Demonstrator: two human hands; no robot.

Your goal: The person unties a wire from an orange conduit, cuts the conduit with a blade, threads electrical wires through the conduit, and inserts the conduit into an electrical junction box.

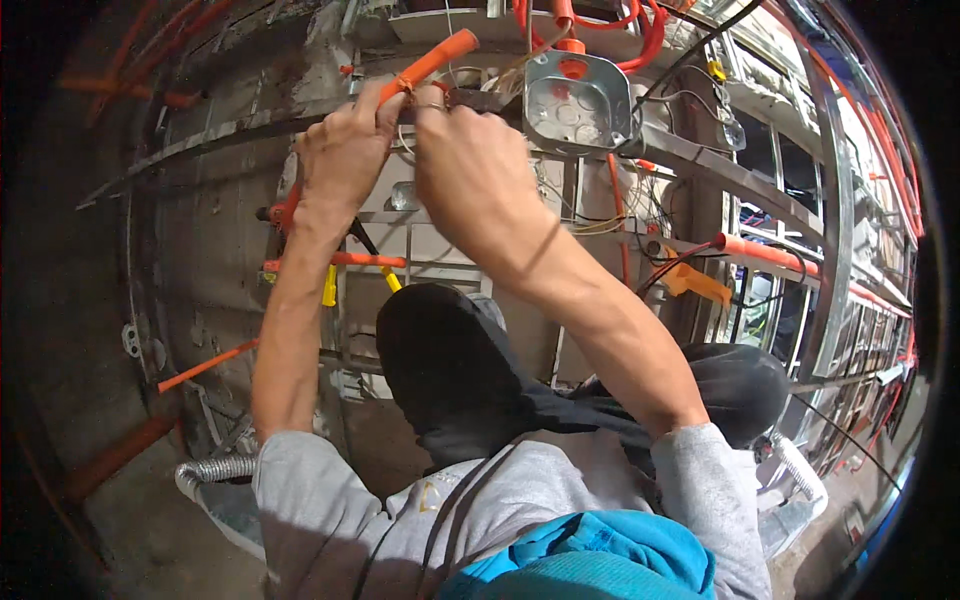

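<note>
Both hands reach up just left of the square metal junction box. Left hand curls its fingers shut around the orange conduit, which slants up toward the box. Right hand is bunched beside it, fingertips pinched on thin wire; the wire itself is hard to make out, hidden behind knuckles.

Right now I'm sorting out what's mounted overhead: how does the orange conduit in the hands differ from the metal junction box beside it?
The orange conduit is a slim, bright plastic tube, while the metal junction box is squat, grey and boxy with round knockouts. The conduit runs slanted and is gripped by the left hand, with the right hand close beside it; no hand touches the box. Both sit overhead among the metal framing.
</note>
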